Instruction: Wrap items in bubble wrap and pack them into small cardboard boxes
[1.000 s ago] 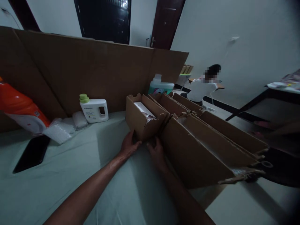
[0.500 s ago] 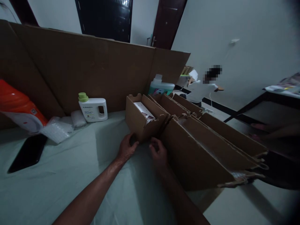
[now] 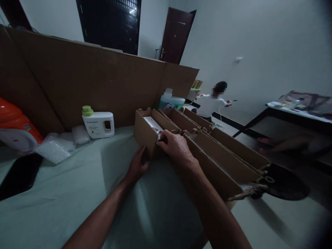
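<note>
A small open-topped cardboard box (image 3: 143,133) stands on the cloth-covered table, with a white box (image 3: 153,123) inside it. My right hand (image 3: 176,147) pinches the near top corner of the cardboard box, its fingers bent over the edge. Low against the box's near left side rests my left hand (image 3: 137,165), thumb and fingers apart. Its fingertips are partly in shadow, and it seems to touch the cardboard. Close to my right hand, on its right, stand more open cardboard compartments (image 3: 215,166), with torn edges at the near end.
A white bottle with a green cap (image 3: 100,124), bubble wrap (image 3: 55,147), an orange bottle (image 3: 18,124) and a black phone (image 3: 20,176) lie to the left. A tall cardboard panel (image 3: 103,83) borders the back, near a teal bottle (image 3: 171,102). Beyond, a person (image 3: 210,103) sits.
My right hand has risen from beside the box's base to its near top corner and closed there. My left hand stays low at the box. The view has shifted slightly right.
</note>
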Demonstrator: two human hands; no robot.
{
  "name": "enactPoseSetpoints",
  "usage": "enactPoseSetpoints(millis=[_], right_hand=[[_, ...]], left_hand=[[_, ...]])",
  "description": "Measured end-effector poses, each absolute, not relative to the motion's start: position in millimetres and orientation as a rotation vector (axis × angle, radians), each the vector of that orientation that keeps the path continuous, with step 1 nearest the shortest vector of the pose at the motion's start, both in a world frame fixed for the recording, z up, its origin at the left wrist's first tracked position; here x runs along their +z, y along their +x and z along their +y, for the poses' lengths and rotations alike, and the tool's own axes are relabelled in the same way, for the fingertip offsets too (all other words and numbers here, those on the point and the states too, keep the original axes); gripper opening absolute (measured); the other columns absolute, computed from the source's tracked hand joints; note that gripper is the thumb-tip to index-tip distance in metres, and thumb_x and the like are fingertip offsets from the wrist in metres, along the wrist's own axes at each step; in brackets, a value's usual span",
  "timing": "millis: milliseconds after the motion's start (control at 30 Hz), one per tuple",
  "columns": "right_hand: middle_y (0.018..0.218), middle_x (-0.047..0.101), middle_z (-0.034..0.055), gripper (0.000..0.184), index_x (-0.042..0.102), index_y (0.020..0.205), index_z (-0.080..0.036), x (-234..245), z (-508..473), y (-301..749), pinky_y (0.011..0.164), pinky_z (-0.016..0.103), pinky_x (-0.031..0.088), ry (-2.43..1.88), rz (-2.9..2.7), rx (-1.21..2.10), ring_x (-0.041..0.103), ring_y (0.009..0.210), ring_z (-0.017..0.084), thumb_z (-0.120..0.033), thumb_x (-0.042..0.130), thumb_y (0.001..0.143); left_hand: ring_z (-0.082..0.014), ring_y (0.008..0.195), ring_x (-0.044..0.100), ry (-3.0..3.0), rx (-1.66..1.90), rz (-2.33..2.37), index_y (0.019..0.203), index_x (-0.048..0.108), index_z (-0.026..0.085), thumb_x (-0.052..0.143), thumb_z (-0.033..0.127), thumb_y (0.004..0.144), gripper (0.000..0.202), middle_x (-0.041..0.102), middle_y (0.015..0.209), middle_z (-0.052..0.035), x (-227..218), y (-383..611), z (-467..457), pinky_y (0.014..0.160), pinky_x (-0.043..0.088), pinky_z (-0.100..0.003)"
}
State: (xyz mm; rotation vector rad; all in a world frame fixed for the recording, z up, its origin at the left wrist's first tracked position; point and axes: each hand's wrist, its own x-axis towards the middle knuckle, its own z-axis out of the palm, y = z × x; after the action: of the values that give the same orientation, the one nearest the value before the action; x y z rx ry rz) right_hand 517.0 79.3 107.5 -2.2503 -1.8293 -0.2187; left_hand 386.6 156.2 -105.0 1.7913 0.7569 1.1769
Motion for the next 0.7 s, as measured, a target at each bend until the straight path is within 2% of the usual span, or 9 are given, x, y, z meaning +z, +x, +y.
enactPoseSetpoints(millis=[167, 267, 367, 433, 467, 500, 600, 633, 700], right_hand=[[0.085, 0.077, 0.0041, 0.016, 0.07, 0.094, -0.023, 99, 77, 523, 0.067, 0.029, 0.04, -2.224, -1.798, -0.27, 0.07, 0.079, 0.023, -0.036, 0.068, 0.086], [0.079, 0.075, 0.0024, 0.015, 0.071, 0.092, -0.024, 89, 75, 529, 0.065, 0.029, 0.041, -2.126, -1.719, -0.292, 0.068, 0.072, 0.022, -0.035, 0.072, 0.082], [0.076, 0.073, -0.0004, 0.032, 0.067, 0.113, -0.025, 79, 61, 526, 0.064, 0.029, 0.044, -1.922, -1.661, -0.196, 0.066, 0.067, 0.02, -0.031, 0.071, 0.082], [0.078, 0.072, -0.0011, 0.047, 0.056, 0.133, -0.024, 69, 44, 519, 0.066, 0.03, 0.047, -1.743, -1.579, -0.161, 0.066, 0.066, 0.018, -0.031, 0.065, 0.087], [0.08, 0.072, -0.0007, 0.047, 0.052, 0.136, -0.023, 62, 35, 514, 0.067, 0.03, 0.049, -1.664, -1.539, -0.168, 0.066, 0.068, 0.017, -0.031, 0.061, 0.091], [0.082, 0.072, -0.0001, 0.041, 0.054, 0.134, -0.023, 53, 27, 508, 0.069, 0.03, 0.05, -1.609, -1.528, -0.181, 0.066, 0.069, 0.017, -0.03, 0.057, 0.094], [0.08, 0.072, 0.0009, 0.013, 0.065, 0.102, -0.023, 16, 14, 493, 0.071, 0.03, 0.049, -1.59, -1.712, -0.156, 0.065, 0.07, 0.016, -0.024, 0.054, 0.094], [0.081, 0.072, 0.0015, 0.01, 0.065, 0.095, -0.023, 2, 13, 489, 0.072, 0.031, 0.049, -1.621, -1.793, -0.124, 0.066, 0.072, 0.017, -0.022, 0.055, 0.092], [0.088, 0.073, 0.0033, 0.013, 0.065, 0.094, -0.023, -24, 15, 483, 0.077, 0.034, 0.05, -1.71, -1.871, -0.08, 0.068, 0.081, 0.02, -0.016, 0.056, 0.087]], left_hand=[[-0.0289, 0.139, 0.049, 1.843, 1.137, 0.739, 0.145, 0.047, 0.02, 0.065, 0.019, 0.073, 0.074, 0.052, 0.15, -0.0125, -105, 385, 155, 0.119, 0.036, -0.05], [-0.0272, 0.138, 0.05, 1.873, 1.126, 0.74, 0.143, 0.049, 0.02, 0.064, 0.018, 0.073, 0.072, 0.054, 0.149, -0.0118, -101, 384, 153, 0.119, 0.036, -0.048], [-0.027, 0.136, 0.052, 1.875, 1.136, 0.769, 0.141, 0.05, 0.019, 0.063, 0.019, 0.075, 0.067, 0.056, 0.146, -0.013, -98, 384, 151, 0.118, 0.038, -0.047], [-0.027, 0.132, 0.055, 1.87, 1.14, 0.791, 0.139, 0.053, 0.019, 0.062, 0.018, 0.076, 0.063, 0.059, 0.142, -0.0125, -97, 383, 150, 0.116, 0.041, -0.047], [-0.0269, 0.131, 0.057, 1.869, 1.139, 0.797, 0.137, 0.054, 0.019, 0.062, 0.017, 0.076, 0.062, 0.061, 0.14, -0.0121, -97, 383, 150, 0.115, 0.042, -0.047], [-0.0271, 0.129, 0.058, 1.87, 1.136, 0.801, 0.136, 0.055, 0.019, 0.062, 0.016, 0.075, 0.061, 0.062, 0.138, -0.012, -97, 383, 150, 0.114, 0.043, -0.047], [-0.0287, 0.129, 0.058, 1.874, 1.125, 0.801, 0.134, 0.057, 0.017, 0.06, 0.012, 0.075, 0.059, 0.062, 0.137, -0.0133, -97, 382, 151, 0.114, 0.043, -0.05], [-0.0293, 0.129, 0.058, 1.875, 1.121, 0.8, 0.133, 0.058, 0.016, 0.059, 0.011, 0.076, 0.058, 0.062, 0.137, -0.0138, -97, 382, 152, 0.114, 0.043, -0.051], [-0.0297, 0.129, 0.057, 1.879, 1.11, 0.798, 0.132, 0.059, 0.017, 0.057, 0.008, 0.078, 0.055, 0.062, 0.138, -0.0137, -97, 382, 153, 0.115, 0.042, -0.053]])
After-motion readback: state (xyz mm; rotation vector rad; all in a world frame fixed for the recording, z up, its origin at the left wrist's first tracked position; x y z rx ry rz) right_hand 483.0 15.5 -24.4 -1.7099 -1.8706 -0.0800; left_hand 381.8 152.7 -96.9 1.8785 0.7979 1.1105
